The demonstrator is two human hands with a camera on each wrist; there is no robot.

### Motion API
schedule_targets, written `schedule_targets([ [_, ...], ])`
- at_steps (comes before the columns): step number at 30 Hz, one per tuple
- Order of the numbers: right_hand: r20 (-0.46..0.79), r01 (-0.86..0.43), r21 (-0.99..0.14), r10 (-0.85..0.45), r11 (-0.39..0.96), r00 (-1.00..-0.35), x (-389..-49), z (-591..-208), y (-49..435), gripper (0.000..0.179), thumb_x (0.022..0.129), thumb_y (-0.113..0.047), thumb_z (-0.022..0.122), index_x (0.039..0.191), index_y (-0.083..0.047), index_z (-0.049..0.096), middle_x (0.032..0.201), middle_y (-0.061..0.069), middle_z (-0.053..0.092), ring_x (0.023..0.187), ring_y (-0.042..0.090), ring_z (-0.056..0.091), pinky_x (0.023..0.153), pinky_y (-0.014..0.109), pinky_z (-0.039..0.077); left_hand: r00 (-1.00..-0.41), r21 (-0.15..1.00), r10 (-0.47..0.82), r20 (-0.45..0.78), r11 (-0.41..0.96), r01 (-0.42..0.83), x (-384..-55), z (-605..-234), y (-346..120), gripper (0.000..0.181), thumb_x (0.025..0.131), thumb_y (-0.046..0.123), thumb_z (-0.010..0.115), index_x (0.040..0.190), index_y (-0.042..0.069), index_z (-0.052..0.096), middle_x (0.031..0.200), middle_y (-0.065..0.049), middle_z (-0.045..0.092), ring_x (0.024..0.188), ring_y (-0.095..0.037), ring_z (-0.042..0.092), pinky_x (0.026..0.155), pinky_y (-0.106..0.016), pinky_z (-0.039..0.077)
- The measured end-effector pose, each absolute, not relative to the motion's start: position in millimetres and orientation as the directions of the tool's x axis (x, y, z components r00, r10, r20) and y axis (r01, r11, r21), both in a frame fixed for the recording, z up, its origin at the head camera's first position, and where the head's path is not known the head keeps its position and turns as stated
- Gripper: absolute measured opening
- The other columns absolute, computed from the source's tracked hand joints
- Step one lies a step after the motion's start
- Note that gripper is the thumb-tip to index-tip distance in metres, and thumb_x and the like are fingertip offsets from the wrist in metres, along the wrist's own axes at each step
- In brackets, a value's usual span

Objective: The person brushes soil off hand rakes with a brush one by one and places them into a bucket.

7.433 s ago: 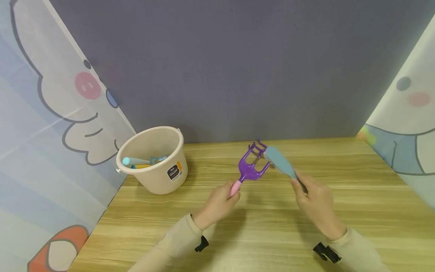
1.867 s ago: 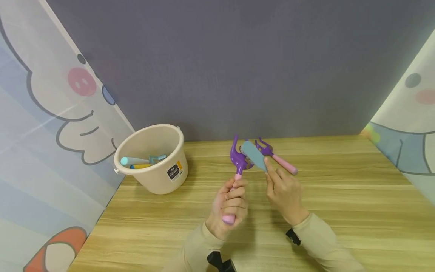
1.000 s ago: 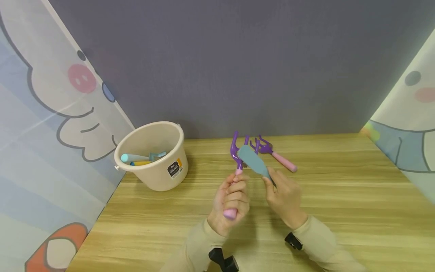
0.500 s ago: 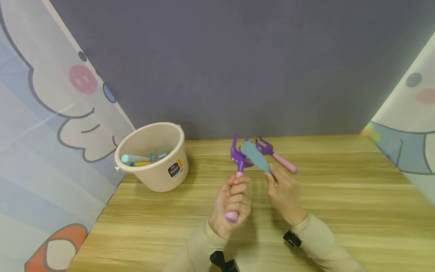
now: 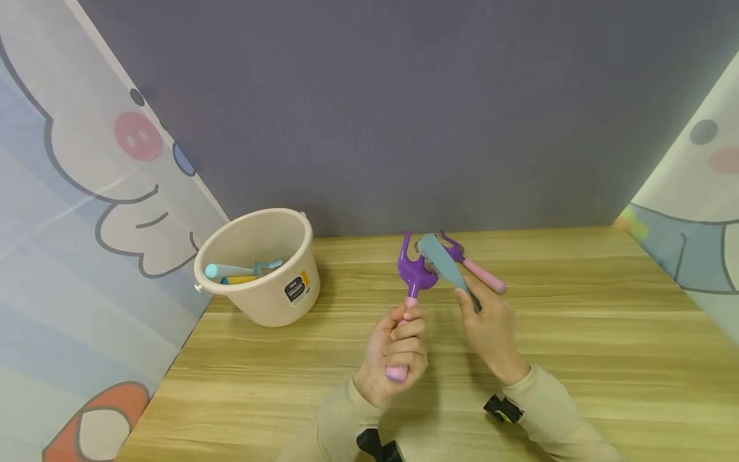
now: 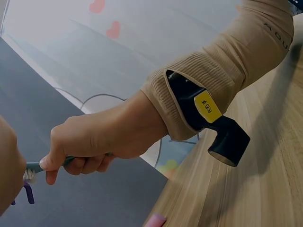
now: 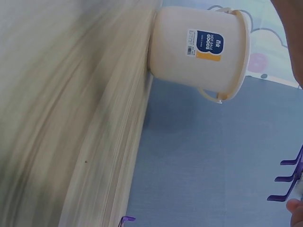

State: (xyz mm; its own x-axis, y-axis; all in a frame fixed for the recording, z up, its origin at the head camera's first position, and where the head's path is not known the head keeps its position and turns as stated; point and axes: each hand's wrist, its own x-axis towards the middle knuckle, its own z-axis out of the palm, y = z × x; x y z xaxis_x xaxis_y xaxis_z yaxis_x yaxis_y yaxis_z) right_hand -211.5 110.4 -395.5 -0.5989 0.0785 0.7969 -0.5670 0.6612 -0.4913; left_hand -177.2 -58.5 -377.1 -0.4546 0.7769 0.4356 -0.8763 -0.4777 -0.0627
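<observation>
In the head view my left hand (image 5: 398, 353) grips the pink handle of a purple hand rake (image 5: 417, 277), its tines pointing away from me. My right hand (image 5: 491, 327) holds a blue-grey scrubbing brush (image 5: 443, 260) by its dark handle end. The brush's pale bristles touch the rake's head and hide some tines. Behind the brush a second purple rake (image 5: 485, 276) with a pink handle lies on the table. In the left wrist view my right hand (image 6: 94, 137) pinches the brush. Purple tines (image 7: 289, 178) show at the edge of the right wrist view.
A cream bucket (image 5: 271, 301) stands at the back left of the wooden table (image 5: 260, 398). In it are tools with a light blue handle (image 5: 231, 271) and a yellow handle (image 5: 239, 280). A dark grey panel (image 5: 375, 128) rises behind the table, with printed cloth at both sides.
Since 7.4 s ago a purple rake has come to lie on the table, and my left hand has turned palm-up around a rake handle. Lately the brush has shifted slightly up and right along the tines.
</observation>
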Motion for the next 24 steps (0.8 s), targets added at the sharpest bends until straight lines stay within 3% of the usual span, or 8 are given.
schedule_targets([
  [5, 0.743, -0.538, -0.569, 0.107, 0.622, -0.661, -209, -390, 111, 0.026, 0.077, -0.001, 0.067, 0.103, 0.002, 0.066, 0.062, 0.009, 0.057, 0.046, 0.002, 0.030, 0.040, 0.018, 0.026, -0.453, -0.033, 0.777, 0.436, -0.489, -0.871, -177, -377, -59, 0.023, 0.099, 0.027, 0.033, 0.086, 0.012, 0.045, 0.057, 0.009, 0.028, 0.040, 0.000, 0.027, 0.036, -0.010, 0.026],
  [8, 0.720, -0.536, -0.604, 0.115, 0.591, -0.684, -208, -388, 112, 0.030, 0.078, 0.000, 0.066, 0.107, 0.004, 0.065, 0.080, 0.016, 0.066, 0.046, 0.000, 0.030, 0.041, 0.017, 0.026, -0.461, -0.008, 0.779, 0.425, -0.506, -0.862, -177, -377, -60, 0.024, 0.099, 0.027, 0.033, 0.086, 0.012, 0.045, 0.058, 0.009, 0.027, 0.040, 0.000, 0.027, 0.037, -0.010, 0.026],
  [12, 0.685, -0.523, -0.646, 0.120, 0.556, -0.719, -207, -386, 115, 0.032, 0.081, -0.001, 0.063, 0.113, 0.004, 0.062, 0.105, 0.018, 0.065, 0.047, -0.001, 0.031, 0.041, 0.017, 0.028, -0.502, 0.099, 0.783, 0.367, -0.569, -0.816, -177, -374, -67, 0.020, 0.098, 0.023, 0.035, 0.086, 0.012, 0.045, 0.059, 0.009, 0.024, 0.040, 0.000, 0.024, 0.037, -0.010, 0.026],
  [17, 0.637, -0.488, -0.688, 0.124, 0.537, -0.761, -204, -383, 121, 0.030, 0.085, -0.005, 0.060, 0.111, 0.009, 0.060, 0.073, 0.020, 0.061, 0.047, 0.000, 0.032, 0.040, 0.018, 0.029, -0.627, 0.404, 0.738, 0.247, -0.667, -0.626, -180, -370, -83, 0.017, 0.096, 0.020, 0.038, 0.082, 0.016, 0.046, 0.058, 0.009, 0.023, 0.040, 0.000, 0.022, 0.035, -0.009, 0.027],
  [24, 0.635, -0.484, -0.696, 0.141, 0.530, -0.760, -202, -386, 129, 0.030, 0.081, 0.000, 0.064, 0.108, 0.011, 0.061, 0.076, 0.024, 0.065, 0.050, 0.002, 0.039, 0.044, 0.013, 0.035, -0.731, 0.627, 0.663, 0.161, -0.641, -0.442, -179, -370, -102, 0.028, 0.097, 0.016, 0.023, 0.076, 0.020, 0.041, 0.056, 0.009, 0.023, 0.039, -0.001, 0.019, 0.033, -0.011, 0.017],
])
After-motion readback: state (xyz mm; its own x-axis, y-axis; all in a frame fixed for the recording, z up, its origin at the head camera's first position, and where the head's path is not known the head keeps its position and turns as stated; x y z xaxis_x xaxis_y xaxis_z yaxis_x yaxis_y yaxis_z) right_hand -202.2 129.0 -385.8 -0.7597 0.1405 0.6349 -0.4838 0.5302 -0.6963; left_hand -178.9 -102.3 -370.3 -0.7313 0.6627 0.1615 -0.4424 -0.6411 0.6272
